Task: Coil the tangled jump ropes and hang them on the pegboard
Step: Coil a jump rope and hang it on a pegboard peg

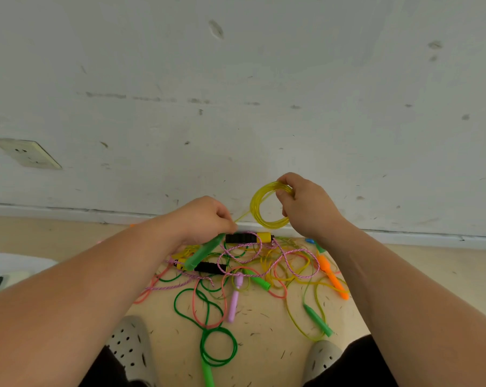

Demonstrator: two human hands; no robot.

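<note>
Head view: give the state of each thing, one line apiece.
yellow rope coil: coiled, held up off the floor.
right hand: grips the coil.
left hand: pinches the coil's loose strand.
rope pile: tangled, on the floor.
green rope: loosely looped, on the floor.
wall socket: nothing plugged in.

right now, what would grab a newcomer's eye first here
The yellow rope stands out first: it is wound into a neat ring, and the right hand holds it up in front of the wall. The left hand pinches its loose strand beside it. Below them on the floor lies a bright tangle of ropes in green, pink, orange and yellow, with handles sticking out.
</note>
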